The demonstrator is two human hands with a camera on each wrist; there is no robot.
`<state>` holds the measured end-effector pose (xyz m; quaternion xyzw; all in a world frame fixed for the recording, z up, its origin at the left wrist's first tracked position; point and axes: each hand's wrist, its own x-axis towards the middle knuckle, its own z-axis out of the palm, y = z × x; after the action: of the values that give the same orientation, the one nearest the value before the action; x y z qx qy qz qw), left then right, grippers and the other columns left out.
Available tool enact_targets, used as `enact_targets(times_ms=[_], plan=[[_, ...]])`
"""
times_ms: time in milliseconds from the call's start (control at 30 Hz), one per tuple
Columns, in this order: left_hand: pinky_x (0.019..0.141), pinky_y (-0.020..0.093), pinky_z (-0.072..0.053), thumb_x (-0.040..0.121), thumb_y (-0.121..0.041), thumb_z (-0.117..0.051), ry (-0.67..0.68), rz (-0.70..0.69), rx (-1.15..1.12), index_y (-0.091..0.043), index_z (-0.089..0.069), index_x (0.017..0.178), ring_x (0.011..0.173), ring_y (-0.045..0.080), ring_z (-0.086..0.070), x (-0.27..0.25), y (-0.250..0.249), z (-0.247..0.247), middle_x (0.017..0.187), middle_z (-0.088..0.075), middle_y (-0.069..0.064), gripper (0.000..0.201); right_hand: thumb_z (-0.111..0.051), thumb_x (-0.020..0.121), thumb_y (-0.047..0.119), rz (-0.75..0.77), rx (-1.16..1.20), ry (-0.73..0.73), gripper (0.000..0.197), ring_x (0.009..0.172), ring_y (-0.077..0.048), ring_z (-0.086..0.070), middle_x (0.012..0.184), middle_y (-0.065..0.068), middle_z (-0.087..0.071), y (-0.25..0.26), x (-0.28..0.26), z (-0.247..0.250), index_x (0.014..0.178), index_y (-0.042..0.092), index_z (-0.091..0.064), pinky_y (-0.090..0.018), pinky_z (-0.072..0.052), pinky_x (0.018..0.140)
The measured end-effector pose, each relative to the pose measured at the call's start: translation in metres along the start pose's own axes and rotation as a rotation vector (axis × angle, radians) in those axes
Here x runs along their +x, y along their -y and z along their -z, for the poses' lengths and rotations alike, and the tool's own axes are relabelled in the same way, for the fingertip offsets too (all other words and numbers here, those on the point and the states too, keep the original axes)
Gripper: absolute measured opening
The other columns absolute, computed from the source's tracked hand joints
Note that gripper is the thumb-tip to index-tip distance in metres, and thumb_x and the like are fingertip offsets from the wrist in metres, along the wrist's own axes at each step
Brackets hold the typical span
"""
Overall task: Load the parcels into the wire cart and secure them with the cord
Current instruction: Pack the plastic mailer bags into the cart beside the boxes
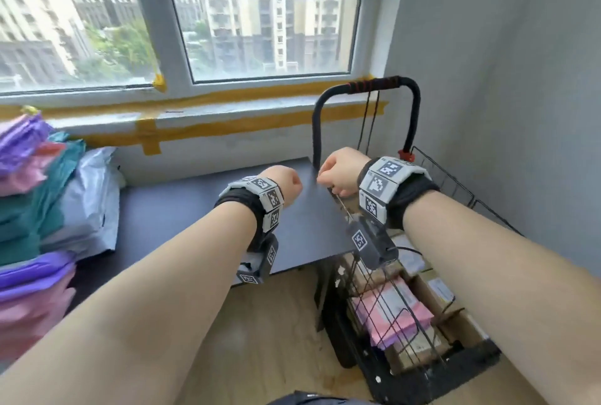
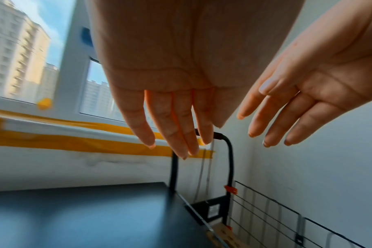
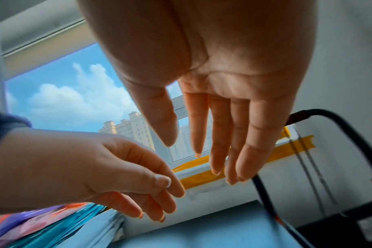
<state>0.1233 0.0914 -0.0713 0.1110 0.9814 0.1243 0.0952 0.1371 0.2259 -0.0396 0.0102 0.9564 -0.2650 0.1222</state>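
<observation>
The black wire cart (image 1: pixel 455 191) stands at the right by the wall, its looped handle (image 1: pixel 374 83) wrapped in red and black cord. Two thin cord strands (image 1: pixel 370 118) hang down from the handle. Inside the cart lie a pink parcel (image 1: pixel 390 310) and brown cardboard boxes (image 1: pixel 432 294). Both hands are raised near the handle's left post. My left hand (image 1: pixel 283 183) (image 2: pixel 181 134) has straight fingers and holds nothing. My right hand (image 1: pixel 340 173) (image 3: pixel 193 156) is also flat and empty, its fingertips close to the post (image 3: pixel 263 196); contact cannot be told.
A black table (image 1: pixel 195 209) sits under the window, touching the cart's left side. Soft mailer bags (image 1: pixel 48 193) in purple, pink, teal and white are piled at the table's left end. A grey wall (image 1: pixel 504 79) closes the right; wooden floor (image 1: pixel 260 323) lies below.
</observation>
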Motion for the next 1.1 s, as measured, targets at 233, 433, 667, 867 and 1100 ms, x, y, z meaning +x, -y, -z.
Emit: enact_targets(times_ms=[233,433,667,867,1100], plan=[[0.082,0.027,-0.045,0.095,-0.022,-0.043,-0.066,0.227,0.000,-0.009,-0.067,0.109,0.103,0.027,-0.062,-0.084,0.183,0.032,0.110,-0.068,0.009,0.031,-0.057,0.085,0.014,0.165,-0.028,0.210,0.026,0.074,-0.026,-0.059,0.093,-0.017,-0.068,0.156,0.023,-0.111,0.106,0.003,-0.068,-0.038,-0.054,0.080],[0.088,0.030,-0.045,0.092,-0.017,-0.045,-0.131,0.389,0.000,-0.009,-0.068,0.108,0.107,0.030,-0.059,-0.135,0.318,0.056,0.114,-0.066,0.013,0.028,-0.058,0.087,0.012,0.282,0.023,0.301,0.013,0.069,-0.027,-0.056,0.083,-0.012,-0.060,0.275,0.031,-0.194,0.096,0.006,-0.064,-0.030,-0.049,0.062],[0.094,0.029,-0.045,0.091,-0.020,-0.049,-0.221,0.534,-0.128,-0.013,-0.068,0.110,0.112,0.026,-0.059,-0.160,0.414,0.069,0.117,-0.066,0.010,0.029,-0.058,0.085,0.012,0.337,0.114,0.269,0.013,0.075,-0.026,-0.063,0.077,-0.013,-0.063,0.356,0.056,-0.241,0.077,0.005,-0.066,-0.039,-0.056,0.078],[0.102,0.039,-0.043,0.087,-0.030,-0.055,-0.399,0.688,-0.128,-0.021,-0.055,0.129,0.120,0.031,-0.052,-0.141,0.464,0.097,0.132,-0.053,0.011,0.042,-0.056,0.083,0.011,0.398,0.228,0.216,0.026,0.074,-0.025,-0.065,0.068,-0.010,-0.063,0.409,0.100,-0.248,0.057,0.014,-0.058,-0.040,-0.057,0.083],[0.101,0.040,-0.044,0.085,-0.031,-0.059,-0.418,0.840,-0.056,-0.016,-0.051,0.130,0.121,0.031,-0.049,-0.108,0.502,0.135,0.131,-0.052,0.012,0.047,-0.052,0.087,0.012,0.543,0.215,0.094,0.022,0.095,-0.028,-0.065,0.100,-0.011,-0.071,0.463,0.159,-0.248,0.095,0.004,-0.071,-0.031,-0.051,0.086]])
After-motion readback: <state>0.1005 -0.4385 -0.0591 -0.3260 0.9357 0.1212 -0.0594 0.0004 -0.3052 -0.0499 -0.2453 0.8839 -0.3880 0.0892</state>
